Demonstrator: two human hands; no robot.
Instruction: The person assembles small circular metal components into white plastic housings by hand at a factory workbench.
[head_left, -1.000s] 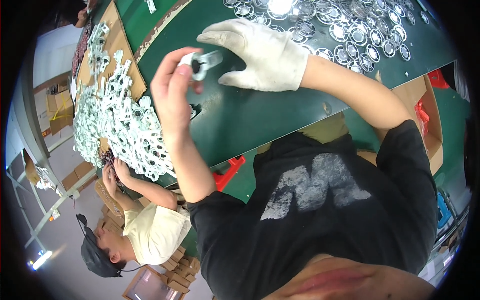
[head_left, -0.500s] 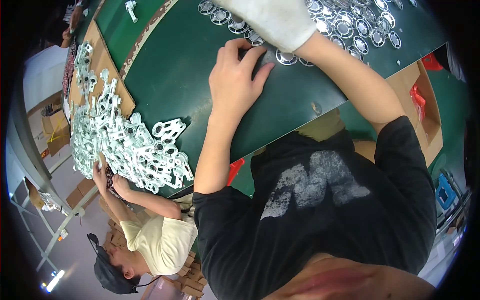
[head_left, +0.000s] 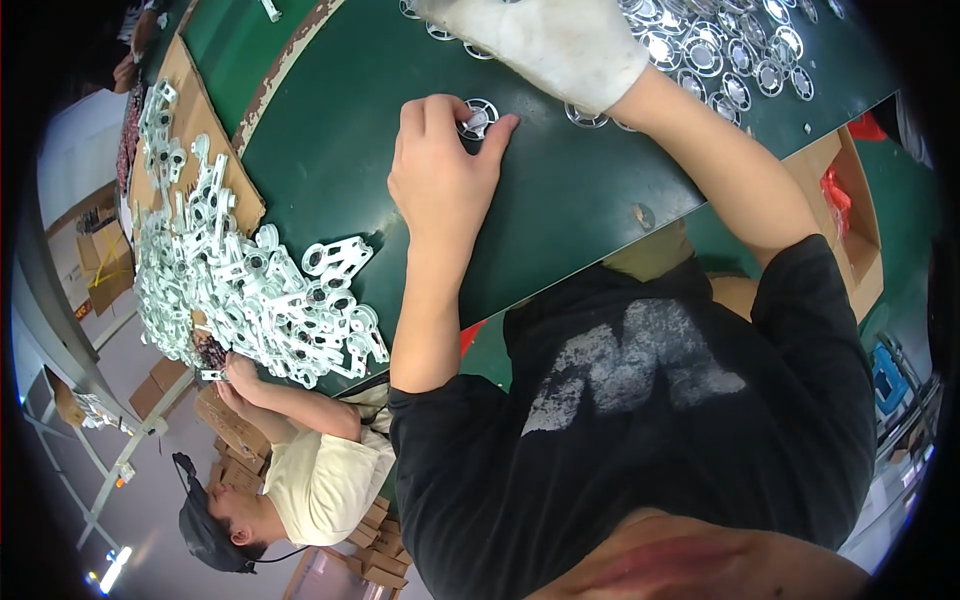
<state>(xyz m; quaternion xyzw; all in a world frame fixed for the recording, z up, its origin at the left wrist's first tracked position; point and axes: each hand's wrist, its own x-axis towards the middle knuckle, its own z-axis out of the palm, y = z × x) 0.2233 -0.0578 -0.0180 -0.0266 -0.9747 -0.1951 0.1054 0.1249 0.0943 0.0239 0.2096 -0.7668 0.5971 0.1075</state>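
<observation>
My bare left hand (head_left: 445,165) rests on the green tabletop, its thumb and fingers curved around a round silver slotted disc (head_left: 479,121). That disc lies flat at the table surface, apart from the others. In a white glove, my right hand (head_left: 545,50) reaches across toward the upper left; its fingertips run to the top edge, so its grip is hidden. Several similar discs lie in a row beneath and beside the glove, among them one disc (head_left: 586,116) below its wrist.
A heap of silver discs (head_left: 705,55) covers the table at the upper right. On the left is a large pile of pale metal brackets (head_left: 240,285), partly over cardboard (head_left: 185,115). A co-worker (head_left: 325,480) handles a bracket there. An open carton (head_left: 855,250) stands beyond the right table edge.
My left hand has drawn back left and down with a disc from beside the row. The gloved right hand has shifted slightly. The co-worker's hands have lowered from the pile with a bracket.
</observation>
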